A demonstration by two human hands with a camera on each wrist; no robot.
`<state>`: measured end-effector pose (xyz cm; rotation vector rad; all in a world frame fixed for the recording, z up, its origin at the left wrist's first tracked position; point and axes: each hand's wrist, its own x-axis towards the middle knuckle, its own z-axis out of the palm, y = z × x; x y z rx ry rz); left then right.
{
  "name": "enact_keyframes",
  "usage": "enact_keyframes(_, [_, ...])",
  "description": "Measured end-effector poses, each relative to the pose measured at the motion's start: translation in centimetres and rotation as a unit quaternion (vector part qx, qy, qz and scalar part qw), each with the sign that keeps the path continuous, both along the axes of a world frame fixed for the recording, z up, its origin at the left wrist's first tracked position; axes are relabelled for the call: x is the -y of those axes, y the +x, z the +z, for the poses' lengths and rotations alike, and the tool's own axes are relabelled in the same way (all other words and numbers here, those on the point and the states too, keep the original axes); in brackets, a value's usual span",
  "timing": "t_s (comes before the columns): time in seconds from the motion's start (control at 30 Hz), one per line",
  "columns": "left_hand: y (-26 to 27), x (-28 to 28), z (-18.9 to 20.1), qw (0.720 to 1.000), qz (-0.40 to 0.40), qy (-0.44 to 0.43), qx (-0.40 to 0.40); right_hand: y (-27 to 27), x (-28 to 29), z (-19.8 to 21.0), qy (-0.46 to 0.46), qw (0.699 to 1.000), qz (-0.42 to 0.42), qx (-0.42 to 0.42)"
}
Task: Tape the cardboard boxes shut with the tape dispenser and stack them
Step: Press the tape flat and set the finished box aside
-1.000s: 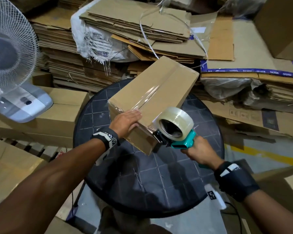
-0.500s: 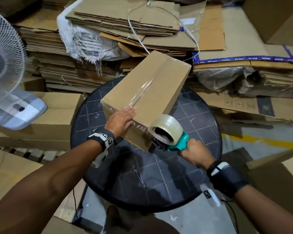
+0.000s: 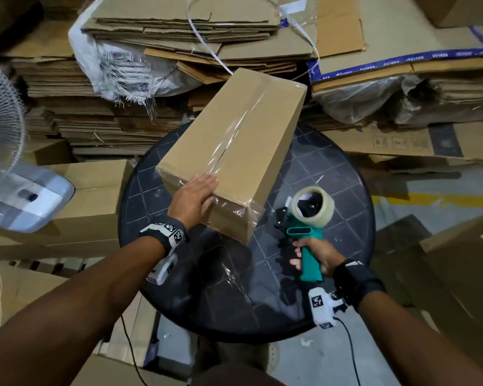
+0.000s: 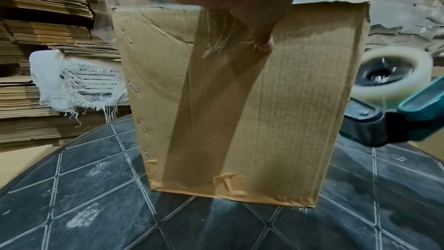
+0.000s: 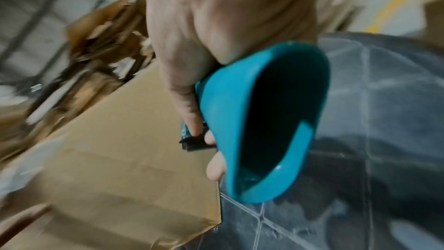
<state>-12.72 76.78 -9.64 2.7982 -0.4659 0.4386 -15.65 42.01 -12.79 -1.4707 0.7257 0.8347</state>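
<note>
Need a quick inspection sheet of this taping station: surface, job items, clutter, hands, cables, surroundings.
Surface: round dark tiled table, scuffed.
Job's things: long brown cardboard box on the table, clear tape along its top seam and down the near end; teal tape dispenser apart from it.
Clutter: nothing seen on the table.
Hands: left hand flat on the box's near edge; right hand grips the dispenser handle.
Cables: black cable from the right wrist.
Surroundings: flattened cardboard stacks, white fan.

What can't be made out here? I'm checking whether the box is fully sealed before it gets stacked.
- Underside of the cardboard box: every view, hidden against the round table.
- Top seam's near end: head view, covered by the left hand.
- Tape dispenser cutter: right wrist view, motion blur and the right hand hide it.
- Box's far end: left wrist view, behind the near face.
</note>
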Motion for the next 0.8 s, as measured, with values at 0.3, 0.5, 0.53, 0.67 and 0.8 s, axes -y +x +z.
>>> enact_keyframes(0.3, [0.2, -0.4, -0.3, 1.000, -0.015, 0.016, 0.006, -1.9, 0.1, -7.3, -0.057, 0.995, -0.087, -0.001])
enact_keyframes(0.5, [0.2, -0.5, -0.1, 0.998, -0.047, 0.027, -0.021, -2.5, -0.3, -2.6, -0.288, 0.954, 0.030, 0.081])
enact_keyframes(0.53, [0.0, -0.6, -0.1, 0.998, -0.048, 0.023, -0.040, -2.4, -0.9, -1.3, -0.301, 0.949, -0.017, 0.095])
enact_keyframes(0.67, [-0.5, -1.0, 0.7, 0.990, -0.090, 0.038, -0.097, -1.6, -5.3, 4.6, -0.295, 0.923, -0.124, 0.216])
enact_keyframes(0.8, [-0.3, -1.8, 2.7, 0.983, -0.132, 0.026, -0.123, 0.2, -11.1, 8.6, -0.250, 0.889, -0.167, 0.344])
